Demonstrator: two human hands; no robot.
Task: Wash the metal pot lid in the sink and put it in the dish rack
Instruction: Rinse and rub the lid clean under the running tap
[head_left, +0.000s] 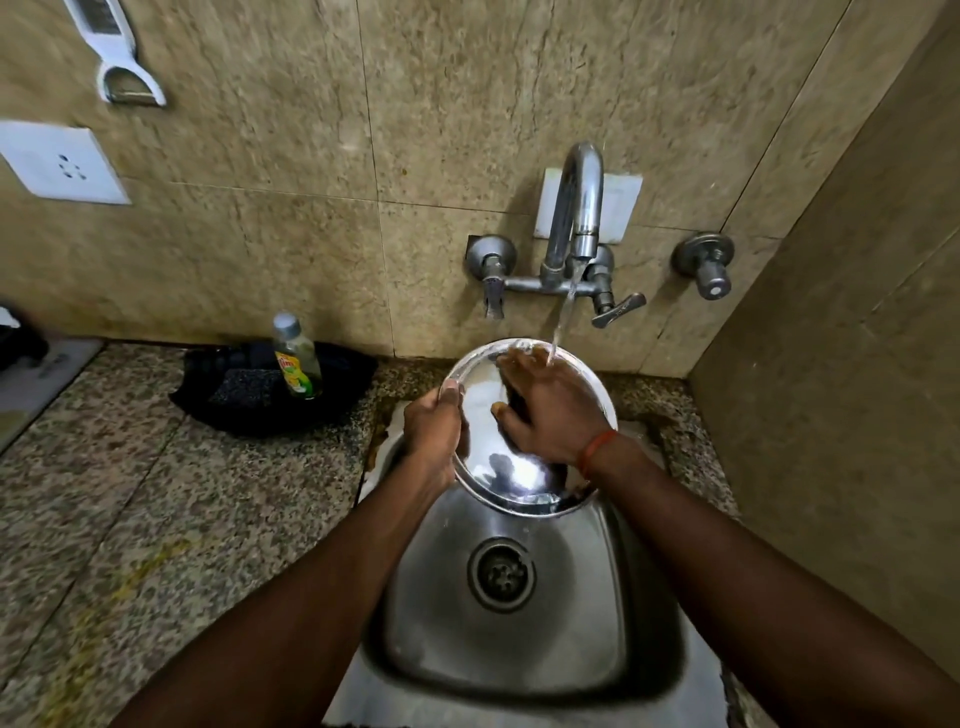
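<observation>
The round shiny metal pot lid (506, 467) is held tilted over the back of the steel sink (447, 634). My left hand (431, 431) grips the lid's left rim. My right hand (550, 410) lies flat on the lid's face with fingers spread, under the stream of water (563, 317) running from the tap (579, 208). The water lands on the lid's upper part, near my right fingertips. No dish rack is in view.
A dish soap bottle (296, 358) stands on a black tray (343, 384) with a dark scrubber (244, 387) left of the sink on the granite counter (156, 509). Tap valves (706, 265) stick out of the tiled wall. A side wall (841, 364) closes the right.
</observation>
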